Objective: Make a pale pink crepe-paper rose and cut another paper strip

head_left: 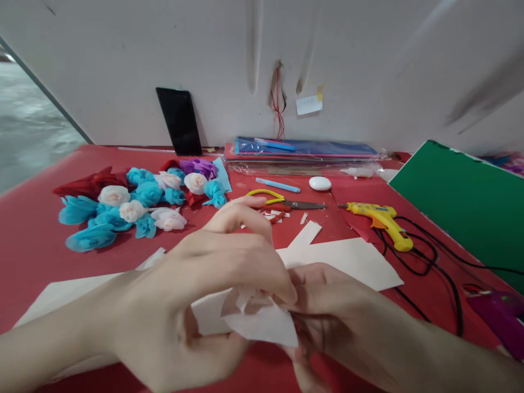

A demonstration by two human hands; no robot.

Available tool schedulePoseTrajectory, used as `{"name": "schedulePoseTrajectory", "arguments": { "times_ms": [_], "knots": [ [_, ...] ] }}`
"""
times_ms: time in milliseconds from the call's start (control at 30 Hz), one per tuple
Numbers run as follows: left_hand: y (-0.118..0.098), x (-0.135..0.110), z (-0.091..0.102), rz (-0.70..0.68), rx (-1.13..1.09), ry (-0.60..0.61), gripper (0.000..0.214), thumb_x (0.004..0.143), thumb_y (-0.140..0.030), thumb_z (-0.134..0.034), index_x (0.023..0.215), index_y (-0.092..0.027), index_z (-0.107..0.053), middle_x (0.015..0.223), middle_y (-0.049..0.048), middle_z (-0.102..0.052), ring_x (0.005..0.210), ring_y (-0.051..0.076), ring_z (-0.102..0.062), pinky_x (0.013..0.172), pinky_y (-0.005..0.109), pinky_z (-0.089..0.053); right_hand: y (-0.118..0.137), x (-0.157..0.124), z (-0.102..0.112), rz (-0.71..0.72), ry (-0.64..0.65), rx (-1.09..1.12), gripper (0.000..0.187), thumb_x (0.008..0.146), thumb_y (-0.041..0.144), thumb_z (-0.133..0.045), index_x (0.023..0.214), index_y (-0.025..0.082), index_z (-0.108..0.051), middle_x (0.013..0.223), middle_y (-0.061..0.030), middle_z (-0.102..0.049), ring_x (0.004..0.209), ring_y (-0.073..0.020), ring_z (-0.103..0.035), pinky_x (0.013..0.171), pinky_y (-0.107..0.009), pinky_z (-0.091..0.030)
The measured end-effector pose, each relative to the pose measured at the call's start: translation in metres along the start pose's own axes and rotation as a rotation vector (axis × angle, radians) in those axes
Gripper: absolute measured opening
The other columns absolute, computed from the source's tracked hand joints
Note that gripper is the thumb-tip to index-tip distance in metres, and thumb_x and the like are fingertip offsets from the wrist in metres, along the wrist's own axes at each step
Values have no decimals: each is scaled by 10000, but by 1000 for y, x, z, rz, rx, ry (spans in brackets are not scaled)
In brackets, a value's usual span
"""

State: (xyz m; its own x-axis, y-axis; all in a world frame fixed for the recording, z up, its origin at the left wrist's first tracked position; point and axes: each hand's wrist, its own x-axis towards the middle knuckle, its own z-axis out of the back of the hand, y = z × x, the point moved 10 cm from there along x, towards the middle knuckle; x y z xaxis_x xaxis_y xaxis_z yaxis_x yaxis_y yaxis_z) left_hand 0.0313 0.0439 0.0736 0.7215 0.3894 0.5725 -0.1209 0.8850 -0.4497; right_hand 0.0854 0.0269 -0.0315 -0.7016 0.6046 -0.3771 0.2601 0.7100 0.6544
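A white paper flower (262,322), its petals curled around a small centre, is between my two hands low in the middle. My left hand (213,273) arches over it, with the index finger and thumb closed on its edges. From the right, my right hand (327,305) pinches the flower's side and base; the fingertips there are partly hidden. White paper sheets (347,262) lie under and behind my hands. Just beyond my left fingers are scissors (298,205) with yellow and red handles, among small white paper scraps (303,218).
Blue, white, red and purple paper flowers (147,194) are heaped at left. A yellow glue gun (380,218) with black cable lies right, before a green board (458,202). A phone (180,121) leans on the wall; wrapped paper sheets (303,150), a blue pen (278,185) and white oval object (320,183) lie behind.
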Motion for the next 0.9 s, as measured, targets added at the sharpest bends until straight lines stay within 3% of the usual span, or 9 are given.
{"name": "schedulePoseTrajectory", "arguments": {
  "times_ms": [200, 633, 767, 900],
  "knots": [
    [-5, 0, 2, -64, 73, -38, 357, 695, -61, -551, 1000, -246, -536, 754, -77, -668, 698, 113, -572, 900, 313, -491, 3, 1, 0, 9, -36, -25, 207, 771, 312, -630, 712, 117, -591, 580, 17, -573, 388, -45, -505, 402, -158, -404],
    [-13, -1, 1, -126, 208, 54, 342, 762, -149, -610, 1063, -302, -553, 696, -115, -691, 707, 123, -606, 1116, 259, -329, 2, 2, 2, -8, -65, -22, 184, 729, 269, -667, 657, 107, -619, 531, 5, -571, 407, -49, -486, 373, -143, -404],
    [-10, -5, 9, 7, 198, -122, 346, 740, -83, -506, 971, -327, -589, 712, -120, -673, 728, 125, -606, 1145, 334, -310, 0, 0, -1, -42, -14, 5, 149, 748, 255, -642, 703, 118, -604, 521, 15, -573, 386, -49, -479, 352, -136, -366],
    [-12, -3, 9, 15, 170, -128, 400, 694, -21, -463, 955, -301, -581, 731, -106, -670, 733, 122, -610, 1129, 351, -346, -2, 0, -1, -52, -9, -13, 201, 748, 305, -649, 698, 118, -594, 514, 28, -550, 367, -46, -476, 371, -145, -397]
  ]
}}
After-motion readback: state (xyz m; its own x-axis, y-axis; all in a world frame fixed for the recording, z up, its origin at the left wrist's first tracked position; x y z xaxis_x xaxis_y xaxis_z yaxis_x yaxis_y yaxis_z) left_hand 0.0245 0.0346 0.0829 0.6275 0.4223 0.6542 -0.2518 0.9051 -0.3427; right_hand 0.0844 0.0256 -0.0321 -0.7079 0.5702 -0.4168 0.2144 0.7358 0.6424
